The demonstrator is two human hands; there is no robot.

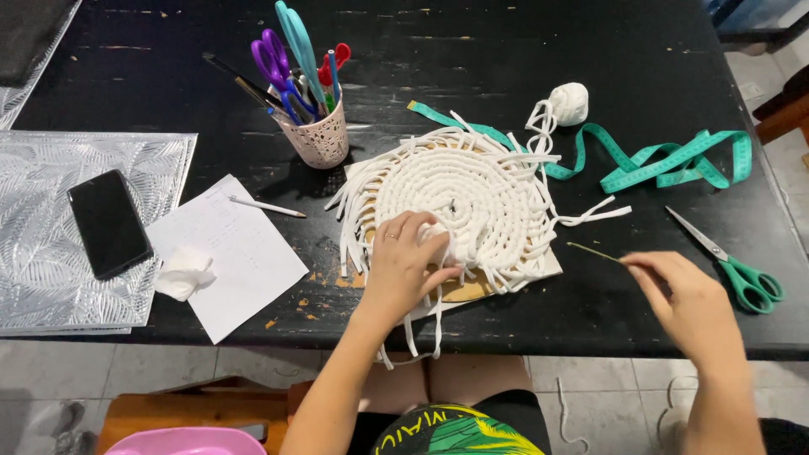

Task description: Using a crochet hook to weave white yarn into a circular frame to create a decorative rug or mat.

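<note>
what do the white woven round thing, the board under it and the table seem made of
White coiled round mat: soft matte fabric strips or cord, judging by limp loose ends. Tan flat board beneath: probably cardboard, thin with a plain edge. Black table: seemingly painted wood, with chips showing a lighter layer.
</note>
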